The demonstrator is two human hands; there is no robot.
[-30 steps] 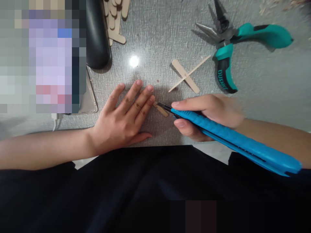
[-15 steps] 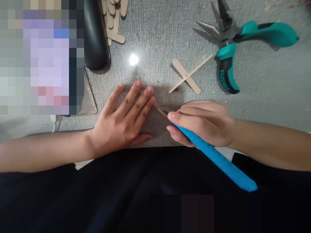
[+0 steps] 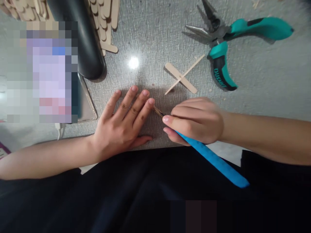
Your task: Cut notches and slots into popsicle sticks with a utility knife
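My left hand (image 3: 121, 124) lies flat on the table with its fingers spread. Its index and middle fingertips rest over a small wooden stick (image 3: 157, 110), most of which they hide. In my right hand (image 3: 194, 121) is a slim craft knife (image 3: 211, 155) with a blue handle, held like a pen. The knife's narrow dark tip meets the stick just right of my left index fingertip; the exact contact is too small to make out. Beyond my hands, a craft stick (image 3: 188, 84) lies crossed by a thin wooden sliver (image 3: 195, 63).
Open pliers (image 3: 217, 34) with teal and black handles lie at the upper right. Several craft sticks (image 3: 105, 26) are piled at the upper left beside a long black object (image 3: 85, 42). A phone-like device (image 3: 88, 102), largely blurred out, has a white cable (image 3: 59, 131).
The camera view has shifted slightly, showing more at the upper left. My right hand and the knife have moved slightly against the stick; my left hand stays flat in place.
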